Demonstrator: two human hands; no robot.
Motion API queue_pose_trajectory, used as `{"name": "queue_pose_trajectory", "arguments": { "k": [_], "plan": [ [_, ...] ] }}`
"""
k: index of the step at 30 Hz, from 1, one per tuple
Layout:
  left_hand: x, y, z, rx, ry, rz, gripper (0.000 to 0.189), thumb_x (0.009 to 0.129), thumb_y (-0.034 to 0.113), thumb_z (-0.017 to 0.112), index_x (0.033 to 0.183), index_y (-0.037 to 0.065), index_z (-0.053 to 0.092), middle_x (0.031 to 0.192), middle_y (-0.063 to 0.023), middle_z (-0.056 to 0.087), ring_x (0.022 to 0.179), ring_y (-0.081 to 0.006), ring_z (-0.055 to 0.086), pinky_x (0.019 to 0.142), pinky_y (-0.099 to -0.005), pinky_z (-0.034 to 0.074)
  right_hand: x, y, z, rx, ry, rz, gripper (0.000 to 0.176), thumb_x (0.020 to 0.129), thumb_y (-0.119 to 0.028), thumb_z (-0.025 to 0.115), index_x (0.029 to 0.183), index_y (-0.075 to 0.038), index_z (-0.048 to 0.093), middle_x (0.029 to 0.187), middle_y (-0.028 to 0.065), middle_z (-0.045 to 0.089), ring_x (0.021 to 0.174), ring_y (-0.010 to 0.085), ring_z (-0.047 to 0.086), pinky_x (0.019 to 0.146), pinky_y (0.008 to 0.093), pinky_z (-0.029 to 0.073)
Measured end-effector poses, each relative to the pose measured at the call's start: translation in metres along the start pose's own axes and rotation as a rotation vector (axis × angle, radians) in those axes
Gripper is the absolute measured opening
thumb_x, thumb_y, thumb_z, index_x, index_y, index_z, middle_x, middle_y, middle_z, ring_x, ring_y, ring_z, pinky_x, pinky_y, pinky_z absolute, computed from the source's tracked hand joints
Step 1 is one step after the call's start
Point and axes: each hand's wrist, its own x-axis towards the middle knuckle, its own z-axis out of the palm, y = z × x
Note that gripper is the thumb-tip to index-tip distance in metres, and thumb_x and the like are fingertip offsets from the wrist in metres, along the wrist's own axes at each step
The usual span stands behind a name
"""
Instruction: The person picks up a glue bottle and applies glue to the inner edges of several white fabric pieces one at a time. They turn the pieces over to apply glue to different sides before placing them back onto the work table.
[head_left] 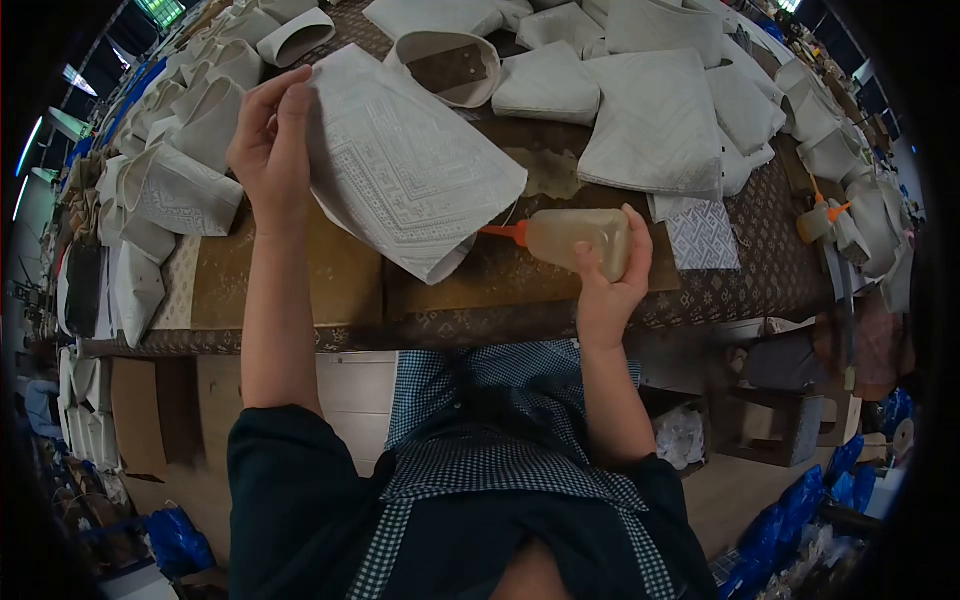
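Observation:
My left hand [275,140] is closed on the upper left corner of a white embossed fabric piece [410,165], which is tilted above the table. A squeeze glue bottle [575,242] with a yellowish liquid and an orange nozzle lies sideways in my right hand [615,285], fingers wrapped round its base. Its nozzle points left at the lower right edge of the fabric piece; whether the tip touches is hidden. Just behind stands a rolled white fabric ring [445,70], and to the right lies a stack of flat white pieces [655,125].
Brown boards [290,280] lie on the patterned tabletop [780,240]. White fabric tubes [185,190] crowd the left side. At the right are a patterned sheet [703,237] and a second glue bottle [815,222]. Below the table stand cardboard boxes [140,420] and blue bags [775,530].

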Motion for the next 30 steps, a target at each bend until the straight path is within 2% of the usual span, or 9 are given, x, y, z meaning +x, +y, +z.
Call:
{"name": "queue_pose_trajectory", "arguments": {
  "k": [1,4,7,13,16,19,22,30],
  "plan": [
    [0.0,0.001,0.0,-0.001,0.003,0.01,0.013,0.092,0.007,0.064,0.104,0.002,0.068,0.103,-0.0007,0.063,0.09,-0.0058,0.056,0.079,-0.0198,0.045,0.0,0.002,0.002,-0.084,-0.01,-0.038,0.062,0.08,-0.003,0.075,0.134,-0.006,0.047,0.125,0.0065,0.052,0.11,0.0162,0.052,0.096,0.03,0.045],
    [0.001,-0.001,-0.001,0.017,-0.038,0.096,0.014,0.091,0.009,0.066,0.103,0.001,0.067,0.103,-0.0022,0.063,0.092,-0.006,0.057,0.079,-0.0202,0.046,-0.005,0.008,-0.004,-0.031,-0.039,0.028,0.06,0.08,-0.003,0.075,0.133,-0.005,0.048,0.125,0.0068,0.052,0.111,0.0167,0.051,0.096,0.0303,0.044],
    [-0.001,0.001,0.001,-0.064,-0.019,-0.089,0.019,0.089,0.01,0.069,0.106,0.001,0.066,0.104,-0.0036,0.064,0.093,-0.0063,0.058,0.08,-0.0204,0.047,-0.008,0.007,-0.004,0.165,0.043,0.092,0.06,0.079,-0.003,0.075,0.133,-0.005,0.048,0.125,0.007,0.052,0.11,0.0171,0.051,0.096,0.0307,0.044],
    [0.007,0.0,0.007,-0.011,-0.03,-0.169,0.038,0.092,0.021,0.067,0.123,0.001,0.062,0.109,-0.0053,0.065,0.097,-0.0099,0.058,0.087,-0.0231,0.045,-0.017,0.01,-0.008,0.035,-0.017,0.078,0.059,0.079,-0.002,0.074,0.133,-0.005,0.048,0.123,0.0063,0.052,0.109,0.0167,0.051,0.096,0.0305,0.044],
    [0.003,0.005,0.007,0.001,-0.077,-0.271,0.042,0.094,0.027,0.063,0.127,0.001,0.06,0.109,-0.0059,0.065,0.099,-0.0106,0.057,0.09,-0.024,0.044,-0.019,0.006,-0.006,0.119,0.024,0.085,0.059,0.08,-0.001,0.073,0.133,-0.005,0.048,0.122,0.006,0.052,0.109,0.0167,0.052,0.096,0.0301,0.043],
    [0.001,0.006,0.006,0.003,-0.115,-0.322,0.041,0.095,0.029,0.062,0.124,0.001,0.063,0.106,-0.0051,0.066,0.098,-0.01,0.057,0.089,-0.0237,0.043,-0.02,0.012,-0.006,0.043,0.035,0.075,0.059,0.08,-0.001,0.073,0.133,-0.005,0.048,0.122,0.0059,0.052,0.109,0.0167,0.052,0.096,0.0301,0.044],
    [0.0,0.005,0.006,-0.019,-0.101,-0.325,0.039,0.095,0.03,0.061,0.121,0.001,0.065,0.103,-0.0042,0.066,0.096,-0.0097,0.057,0.089,-0.0234,0.043,-0.023,0.014,-0.008,0.097,0.031,0.105,0.059,0.08,-0.001,0.073,0.133,-0.006,0.048,0.123,0.0058,0.051,0.109,0.0165,0.051,0.096,0.03,0.044],
    [-0.005,0.005,0.003,0.015,-0.062,-0.279,0.038,0.096,0.03,0.061,0.119,0.002,0.066,0.099,-0.0027,0.066,0.092,-0.0087,0.057,0.087,-0.0225,0.044,-0.038,0.011,-0.004,0.109,0.0,0.157,0.058,0.084,-0.006,0.071,0.136,-0.005,0.045,0.125,0.0059,0.052,0.111,0.0163,0.051,0.099,0.0301,0.042]
  ]
}}
